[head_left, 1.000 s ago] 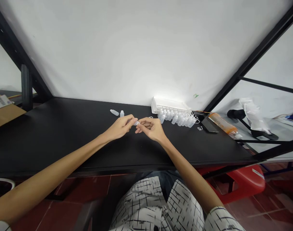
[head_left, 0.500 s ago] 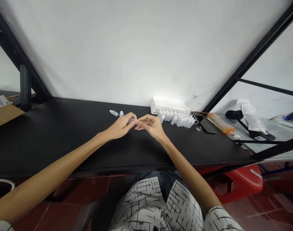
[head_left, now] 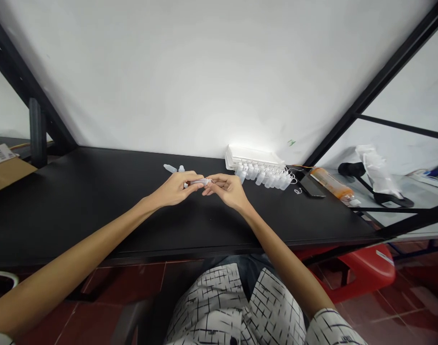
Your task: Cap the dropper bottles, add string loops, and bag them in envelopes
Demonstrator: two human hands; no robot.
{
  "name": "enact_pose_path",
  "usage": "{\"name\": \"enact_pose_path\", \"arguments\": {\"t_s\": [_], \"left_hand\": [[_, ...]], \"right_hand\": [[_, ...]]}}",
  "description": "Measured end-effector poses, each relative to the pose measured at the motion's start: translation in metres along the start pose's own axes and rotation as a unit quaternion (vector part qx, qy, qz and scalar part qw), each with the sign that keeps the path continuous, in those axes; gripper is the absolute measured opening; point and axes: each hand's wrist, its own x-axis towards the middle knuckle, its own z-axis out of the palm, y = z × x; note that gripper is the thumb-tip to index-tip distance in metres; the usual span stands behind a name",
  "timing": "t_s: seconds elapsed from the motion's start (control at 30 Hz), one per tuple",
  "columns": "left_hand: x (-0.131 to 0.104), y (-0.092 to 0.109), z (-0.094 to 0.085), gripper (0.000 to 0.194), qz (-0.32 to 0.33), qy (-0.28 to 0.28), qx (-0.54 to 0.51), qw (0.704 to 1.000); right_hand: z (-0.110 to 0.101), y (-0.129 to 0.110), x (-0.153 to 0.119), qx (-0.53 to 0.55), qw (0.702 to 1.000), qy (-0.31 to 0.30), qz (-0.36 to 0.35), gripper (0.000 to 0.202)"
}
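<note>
My left hand [head_left: 178,188] is closed on a small translucent bottle [head_left: 198,182] that lies sideways between its fingers. At the bottle's right end, the fingertips of my right hand [head_left: 228,189] are pinched together; what they grip is too small to make out. Behind my left hand, two more translucent bottles lie on the black table, one [head_left: 169,168] tilted and one [head_left: 181,168] partly hidden. Right of my hands, a row of several such bottles [head_left: 267,177] with white loops rests against a stack of white sheets [head_left: 253,156].
A small white loop [head_left: 297,191] and a dark phone [head_left: 312,187] lie on the table [head_left: 132,215] at the right, beside an orange-labelled bottle [head_left: 332,185]. Cardboard [head_left: 10,170] is at the far left. A red stool [head_left: 370,270] stands below.
My left hand has shifted slightly left, and more of the held bottle now shows between my hands. My right hand has barely moved.
</note>
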Motion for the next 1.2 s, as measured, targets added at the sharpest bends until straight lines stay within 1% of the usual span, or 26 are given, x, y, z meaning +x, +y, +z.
{"name": "enact_pose_path", "arguments": {"t_s": [0.17,0.37,0.5,0.57,0.63,0.7,0.77,0.9,0.97,1.07,1.13,1.2], "left_hand": [[-0.002,0.001,0.000,0.027,0.044,0.018,0.046,0.998],[-0.005,-0.002,0.004,0.025,0.104,0.047,0.103,0.988],[-0.005,-0.006,0.008,0.023,0.161,0.094,0.135,0.973],[-0.004,-0.007,0.009,0.022,0.184,0.127,0.139,0.965],[-0.003,-0.007,0.010,0.021,0.188,0.154,0.130,0.961],[-0.002,-0.007,0.010,0.022,0.172,0.166,0.118,0.964],[-0.001,-0.005,0.010,0.025,0.143,0.163,0.115,0.969],[-0.001,-0.004,0.009,0.026,0.090,0.129,0.108,0.982],[-0.001,-0.003,0.008,0.026,0.060,0.132,0.091,0.985],[-0.001,-0.002,0.006,0.029,-0.008,0.171,0.030,0.985],[-0.001,0.000,0.003,0.034,-0.057,0.194,-0.058,0.978],[-0.001,0.000,0.000,0.041,-0.086,0.203,-0.151,0.964]], "right_hand": [[0.001,-0.003,0.000,0.027,0.999,0.003,0.030,0.036],[0.001,-0.005,0.001,0.047,0.998,0.009,0.043,0.037],[0.001,-0.007,0.001,0.072,0.996,0.017,0.055,0.036],[0.000,-0.006,0.002,0.081,0.995,0.016,0.048,0.035],[-0.001,-0.004,0.003,0.071,0.997,0.014,0.027,0.034],[-0.003,-0.001,0.004,0.032,0.999,0.019,-0.005,0.032],[-0.004,0.001,0.003,-0.038,0.998,0.034,-0.040,0.029],[-0.005,-0.002,0.001,-0.181,0.978,0.056,-0.081,0.022],[-0.006,-0.005,0.000,-0.220,0.969,0.069,-0.090,0.022],[-0.009,-0.007,0.002,-0.222,0.963,0.121,-0.098,0.026],[-0.013,-0.007,0.006,-0.190,0.962,0.176,-0.090,0.029],[-0.019,-0.005,0.010,-0.163,0.959,0.220,-0.068,0.031]]}}
